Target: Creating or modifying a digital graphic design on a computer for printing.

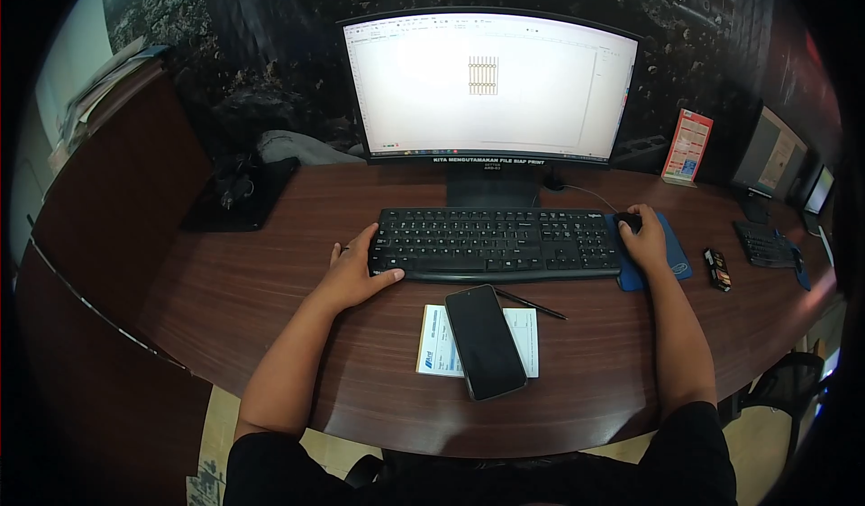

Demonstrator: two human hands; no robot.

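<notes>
My left hand [353,270] rests at the left end of a black keyboard [496,243], its thumb on the front corner and its fingers spread along the side edge. On a blue mouse pad [674,252], my right hand [644,236] is wrapped over a dark computer mouse [628,221], which it mostly covers. Behind the keyboard stands a monitor [487,91] lit with a white drawing page and a small design of upright bars. A black smartphone [487,342], its screen dark, lies on a white printed pad [434,344] in front of the keyboard.
A black pen [545,307] lies beside the phone. Right of the mouse pad are a small dark packet [717,269], a red-and-white stand card [688,145] and a second keyboard [766,243]. A black base [241,201] sits at left, near a wooden partition [117,200] topped with papers.
</notes>
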